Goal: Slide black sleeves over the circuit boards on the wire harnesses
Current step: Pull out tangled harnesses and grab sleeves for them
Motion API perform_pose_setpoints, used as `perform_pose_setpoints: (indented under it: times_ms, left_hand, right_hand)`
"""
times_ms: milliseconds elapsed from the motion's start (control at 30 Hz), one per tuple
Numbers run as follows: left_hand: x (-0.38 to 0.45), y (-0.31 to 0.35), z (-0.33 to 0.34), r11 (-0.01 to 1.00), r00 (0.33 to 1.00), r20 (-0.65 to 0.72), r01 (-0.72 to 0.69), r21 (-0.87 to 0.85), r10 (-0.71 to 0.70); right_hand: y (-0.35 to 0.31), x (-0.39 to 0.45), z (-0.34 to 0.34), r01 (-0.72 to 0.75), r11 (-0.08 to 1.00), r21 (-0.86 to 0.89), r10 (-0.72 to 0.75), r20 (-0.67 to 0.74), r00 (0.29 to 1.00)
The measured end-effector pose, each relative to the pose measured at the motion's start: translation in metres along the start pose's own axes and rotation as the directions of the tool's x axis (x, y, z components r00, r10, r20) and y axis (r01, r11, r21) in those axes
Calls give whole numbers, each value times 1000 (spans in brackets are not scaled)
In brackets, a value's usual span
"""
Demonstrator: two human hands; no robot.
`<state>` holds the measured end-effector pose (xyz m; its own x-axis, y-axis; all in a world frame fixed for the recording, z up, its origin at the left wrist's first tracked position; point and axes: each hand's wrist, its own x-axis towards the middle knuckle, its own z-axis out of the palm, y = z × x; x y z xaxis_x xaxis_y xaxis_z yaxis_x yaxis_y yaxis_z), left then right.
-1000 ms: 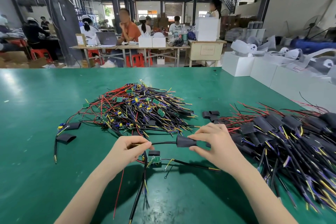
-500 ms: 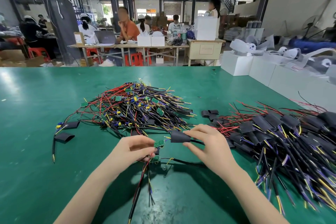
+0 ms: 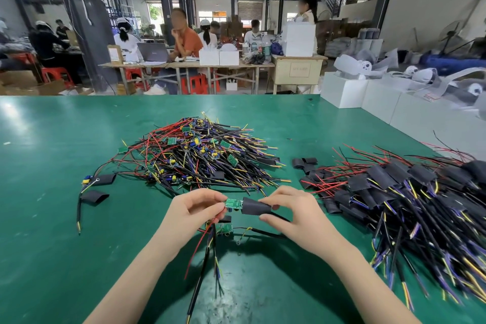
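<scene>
Table carries an unsleeved harness pile centre and a sleeved pile right. Left hand grip pinches the circuit board; right hand grip pinches the black sleeve, its mouth touching the board's end.

Green table in front of me, unsleeved harness pile at twelve o'clock, sleeved harness pile at three, loose black sleeves between them, two sleeved stragglers at nine, spare harness under my hands.
</scene>
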<state>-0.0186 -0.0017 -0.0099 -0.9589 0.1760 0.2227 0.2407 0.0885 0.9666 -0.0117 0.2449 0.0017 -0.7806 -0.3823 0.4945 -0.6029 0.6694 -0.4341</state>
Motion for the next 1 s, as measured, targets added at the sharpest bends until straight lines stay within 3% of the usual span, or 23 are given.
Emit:
perform_pose_setpoints:
  times_ms: [167,400,500,700,800,1000]
  left_hand:
    - [1,1,8,999,998,-46,45,-31,-47]
    - [3,-6,11,972,984,-50,160,-171,-170]
    - [3,-9,10,960,982,-23,180,-212,-189]
    - [0,-3,7,1000,1000,-4,7,-24,-7]
    - [-1,-1,8,1000,1000,-12,-24,-10,24]
    - [2,-2,14,969,986,-60,142,-202,-157]
  right_hand:
    - [-2,-1,3,10,999,39,-9,-33,999]
    - [-3,1,5,105,976,-193,-121,-71,990]
    - [-3,-1,4,107,981,-159,-119,-68,991]
    - [-5,-2,3,-13,996,94,13,-2,1000]
    - [-6,-1,2,-31,991,128,32,-4,999]
    - [-7,-2,3,25,999,40,-20,-114,993]
